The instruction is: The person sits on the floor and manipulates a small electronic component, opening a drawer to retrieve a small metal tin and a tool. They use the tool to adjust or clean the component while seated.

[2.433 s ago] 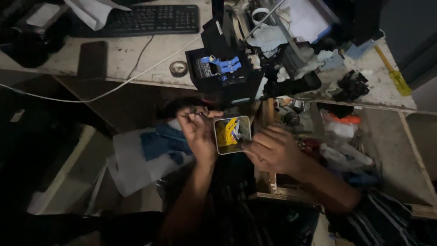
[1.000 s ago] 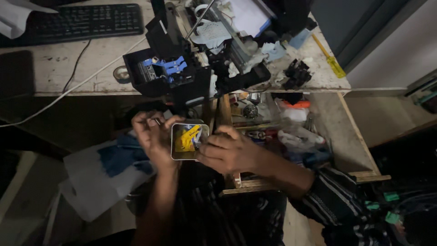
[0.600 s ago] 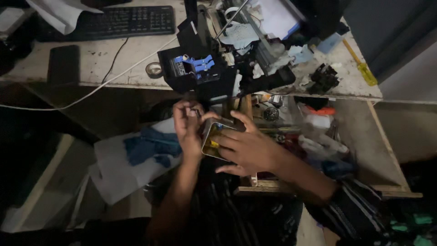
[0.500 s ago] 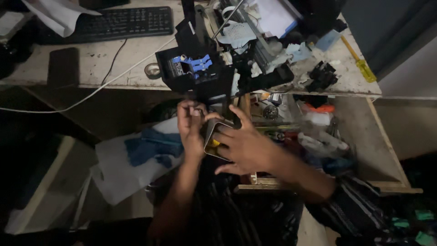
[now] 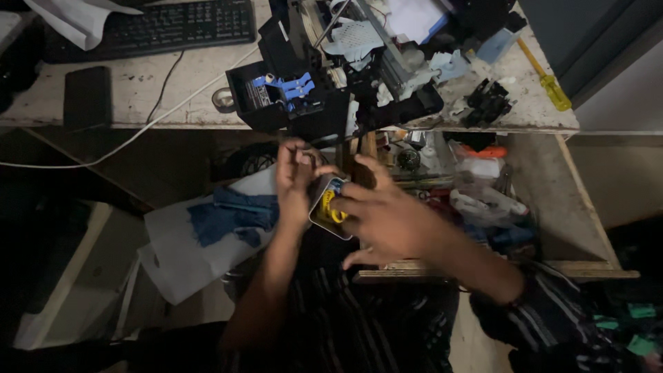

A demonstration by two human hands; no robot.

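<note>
The left hand (image 5: 295,181) is raised with its fingers pressed together at the upper edge of a small flat tin with a yellow picture (image 5: 327,207), held over the lap under the surface (image 5: 173,83). A moment ago the tin faced the camera; now it is tilted and the right hand (image 5: 387,217) lies spread over it, so it seems to be turning. What the left fingertips pinch is too dark and blurred to see. The open drawer (image 5: 566,200) is crowded.
</note>
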